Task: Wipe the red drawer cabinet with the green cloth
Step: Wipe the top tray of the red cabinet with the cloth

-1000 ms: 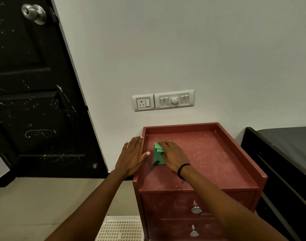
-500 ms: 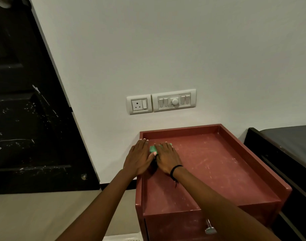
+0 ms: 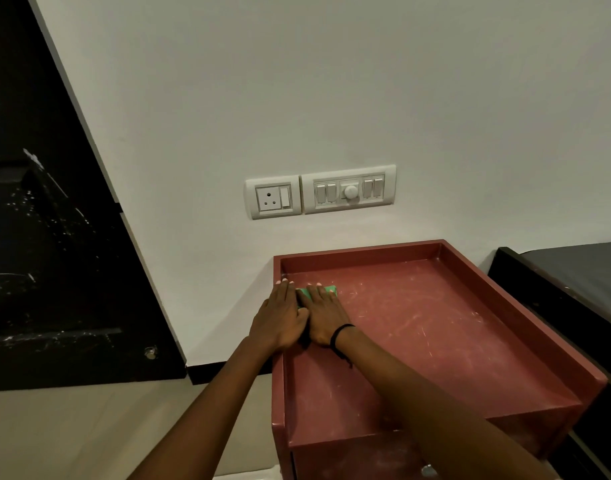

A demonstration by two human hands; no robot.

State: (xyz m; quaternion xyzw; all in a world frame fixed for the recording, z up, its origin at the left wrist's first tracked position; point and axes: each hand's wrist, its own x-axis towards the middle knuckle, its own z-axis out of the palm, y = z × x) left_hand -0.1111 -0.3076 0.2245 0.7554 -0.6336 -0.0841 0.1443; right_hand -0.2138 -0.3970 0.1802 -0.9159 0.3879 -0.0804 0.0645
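The red drawer cabinet (image 3: pixel 435 334) stands against the white wall, its recessed top scuffed with pale marks. A folded green cloth (image 3: pixel 326 290) lies near the top's back left corner, mostly hidden under my right hand (image 3: pixel 323 315), which presses flat on it; a black band circles that wrist. My left hand (image 3: pixel 280 317) rests flat on the cabinet's left rim, fingers together, its thumb side touching my right hand.
A black door (image 3: pixel 47 254) stands left of the cabinet. A socket and switch plate (image 3: pixel 319 192) sits on the wall above it. A dark piece of furniture with a grey top (image 3: pixel 574 289) stands close on the right. Pale floor lies to the left.
My right hand has slid the cloth back toward the rear left corner. My left hand has moved along the rim beside it. The view has tilted, hiding the drawer fronts.
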